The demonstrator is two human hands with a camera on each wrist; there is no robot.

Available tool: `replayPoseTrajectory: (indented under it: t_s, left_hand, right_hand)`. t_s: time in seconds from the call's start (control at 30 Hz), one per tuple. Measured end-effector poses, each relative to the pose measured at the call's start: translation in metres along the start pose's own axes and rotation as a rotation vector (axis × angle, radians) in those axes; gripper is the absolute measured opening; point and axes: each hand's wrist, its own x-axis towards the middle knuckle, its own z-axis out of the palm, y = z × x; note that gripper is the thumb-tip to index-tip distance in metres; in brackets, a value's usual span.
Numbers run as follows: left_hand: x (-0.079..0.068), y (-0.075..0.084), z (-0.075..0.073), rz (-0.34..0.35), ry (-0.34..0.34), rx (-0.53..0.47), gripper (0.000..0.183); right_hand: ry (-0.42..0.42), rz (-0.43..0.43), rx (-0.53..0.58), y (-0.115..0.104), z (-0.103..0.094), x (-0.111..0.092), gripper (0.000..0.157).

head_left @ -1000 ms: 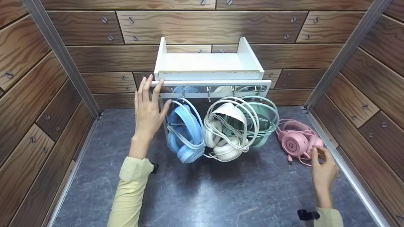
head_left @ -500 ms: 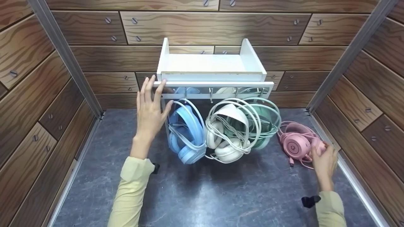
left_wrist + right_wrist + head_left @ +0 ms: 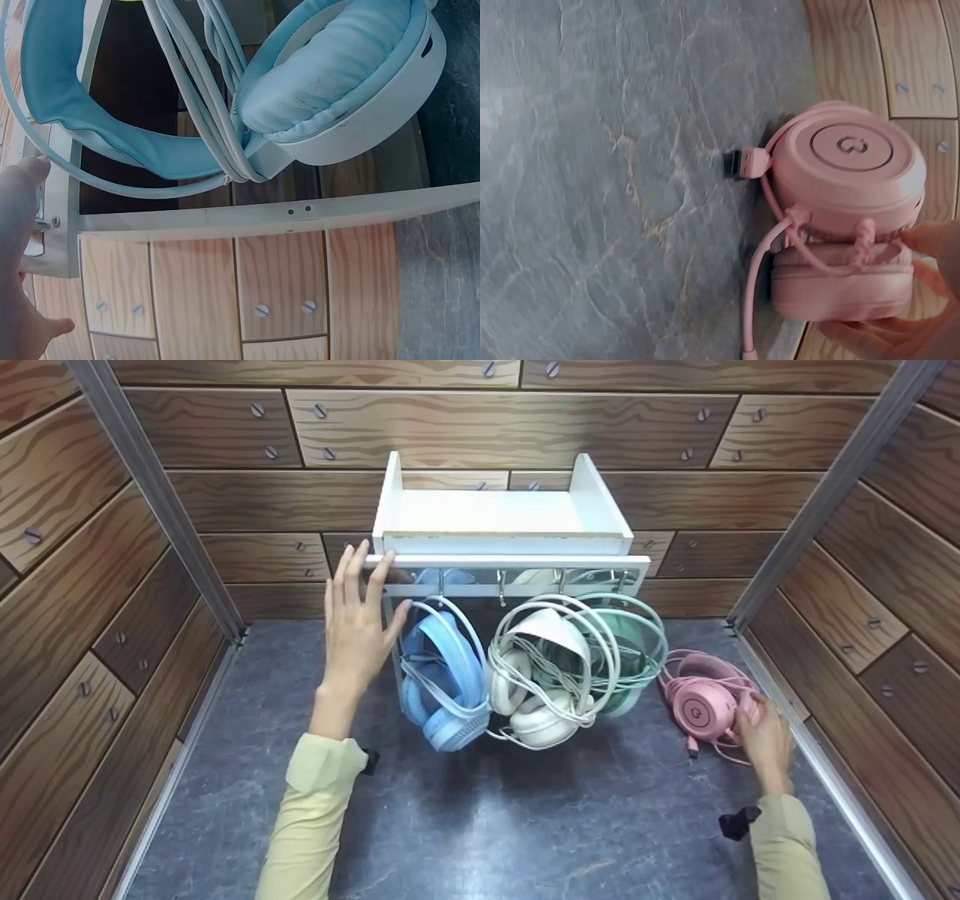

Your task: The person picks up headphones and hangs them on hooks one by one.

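Note:
My right hand [image 3: 766, 739] grips one ear cup of the pink headphones [image 3: 705, 706], which lie on the floor at the right. In the right wrist view fingers and thumb stand either side of that cup, and the pink cable's plug [image 3: 754, 162] lies beside it. My left hand [image 3: 354, 622] touches the left end of the white hook rack [image 3: 517, 561], fingers long and spread. Blue headphones [image 3: 450, 682], white headphones [image 3: 546, 716] and green headphones [image 3: 626, 634] hang from its hooks with coiled cables. The second hook [image 3: 502, 585] from the left is bare.
A white shelf [image 3: 487, 510] tops the rack, against the back wall of wood-patterned panels [image 3: 525, 427]. Metal rails [image 3: 832, 810] edge the dark marbled floor [image 3: 480, 825] on both sides. The green headphones hang partly behind the white ones.
My right hand has moved from just beside the pink headphones onto an ear cup and now grips it. The left hand keeps its place on the rack; the view has shifted slightly.

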Motion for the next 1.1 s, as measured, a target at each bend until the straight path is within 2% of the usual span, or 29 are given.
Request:
replayPoseTrajectory:
  t_s: [0.2,0.5,0.73,1.1]
  left_hand:
    - [0.000,0.001,-0.001,0.005,0.007,0.014,0.066]
    - [0.001,0.001,-0.001,0.003,0.006,0.011,0.066]
    - [0.000,0.000,0.000,0.002,0.013,0.011,0.066]
    - [0.000,0.000,-0.001,0.004,0.009,0.005,0.065]
  right_hand:
    - [-0.016,-0.032,-0.016,0.008,0.000,0.003,0.047]
    - [0.034,-0.049,-0.045,0.007,0.001,0.003,0.044]
    - [0.022,-0.050,-0.059,0.006,0.002,0.003,0.044]
    - [0.029,-0.054,-0.057,0.004,0.001,-0.007,0.043]
